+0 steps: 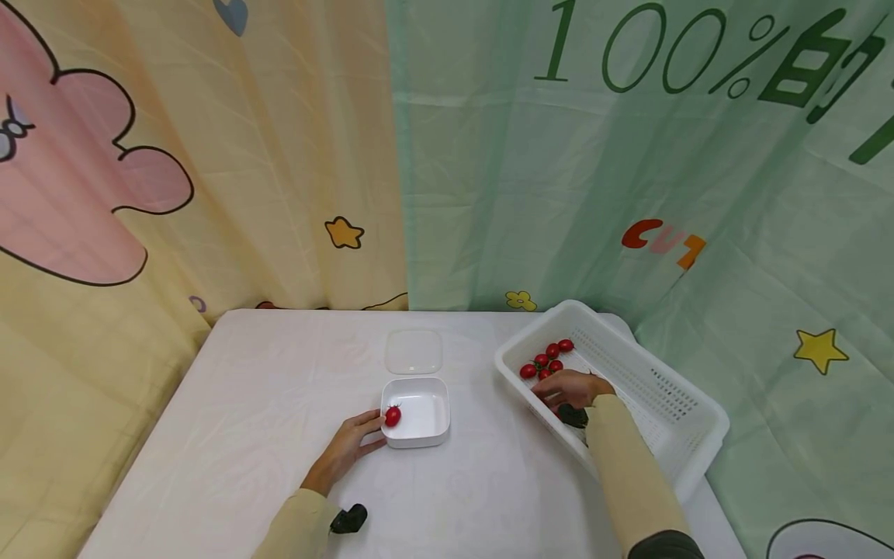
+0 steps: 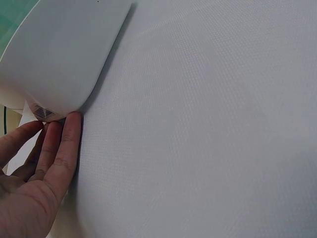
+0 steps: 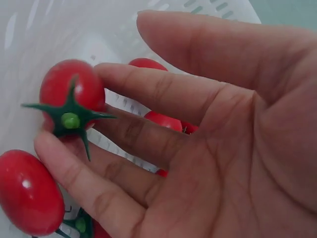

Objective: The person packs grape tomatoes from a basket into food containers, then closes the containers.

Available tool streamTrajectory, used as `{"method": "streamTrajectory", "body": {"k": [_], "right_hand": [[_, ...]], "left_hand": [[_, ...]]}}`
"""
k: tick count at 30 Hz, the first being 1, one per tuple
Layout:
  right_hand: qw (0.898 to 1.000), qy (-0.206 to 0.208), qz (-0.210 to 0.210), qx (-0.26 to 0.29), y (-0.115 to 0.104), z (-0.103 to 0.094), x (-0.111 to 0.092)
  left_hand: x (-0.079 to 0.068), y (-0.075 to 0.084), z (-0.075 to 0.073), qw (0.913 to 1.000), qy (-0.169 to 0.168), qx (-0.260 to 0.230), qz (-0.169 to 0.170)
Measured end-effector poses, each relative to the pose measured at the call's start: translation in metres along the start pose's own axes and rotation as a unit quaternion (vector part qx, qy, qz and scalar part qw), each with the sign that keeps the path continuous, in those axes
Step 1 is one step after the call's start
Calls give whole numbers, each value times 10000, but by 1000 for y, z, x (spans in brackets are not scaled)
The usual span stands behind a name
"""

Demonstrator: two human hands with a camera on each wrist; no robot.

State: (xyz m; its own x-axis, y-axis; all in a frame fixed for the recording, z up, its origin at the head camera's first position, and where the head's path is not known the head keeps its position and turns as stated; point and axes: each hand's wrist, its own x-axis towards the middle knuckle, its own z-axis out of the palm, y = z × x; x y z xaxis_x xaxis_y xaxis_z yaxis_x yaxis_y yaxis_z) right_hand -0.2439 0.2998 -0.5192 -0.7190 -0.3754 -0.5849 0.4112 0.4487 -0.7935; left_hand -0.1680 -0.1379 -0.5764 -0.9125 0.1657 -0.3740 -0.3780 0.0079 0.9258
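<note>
My left hand (image 1: 349, 444) rests its fingertips against the left side of a small white square box (image 1: 429, 418). In the left wrist view straight fingers (image 2: 64, 158) touch the box's lower edge, beside a small printed label (image 2: 43, 112). One red cherry tomato (image 1: 393, 417) lies inside the box at its left wall. My right hand (image 1: 569, 386) reaches into a white plastic basket (image 1: 698, 407). Its extended fingers touch a cherry tomato (image 3: 74, 89) with a green star-shaped stem, while the thumb stands apart. Another tomato (image 3: 30, 192) lies close by its fingertips.
Several more cherry tomatoes (image 1: 553, 351) lie at the basket's far left end. A translucent lid (image 1: 414, 352) lies flat behind the box. The white-covered table (image 1: 279, 388) meets printed curtains (image 1: 475, 194) at the back and sides.
</note>
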Motion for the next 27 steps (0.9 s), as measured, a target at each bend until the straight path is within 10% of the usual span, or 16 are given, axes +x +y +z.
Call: {"method": "streamTrajectory", "body": {"k": [27], "right_hand": [[9964,205,-827,23,-9,7,-6]], "left_hand": [[-1,2,1,10000,31,14,-56]]}}
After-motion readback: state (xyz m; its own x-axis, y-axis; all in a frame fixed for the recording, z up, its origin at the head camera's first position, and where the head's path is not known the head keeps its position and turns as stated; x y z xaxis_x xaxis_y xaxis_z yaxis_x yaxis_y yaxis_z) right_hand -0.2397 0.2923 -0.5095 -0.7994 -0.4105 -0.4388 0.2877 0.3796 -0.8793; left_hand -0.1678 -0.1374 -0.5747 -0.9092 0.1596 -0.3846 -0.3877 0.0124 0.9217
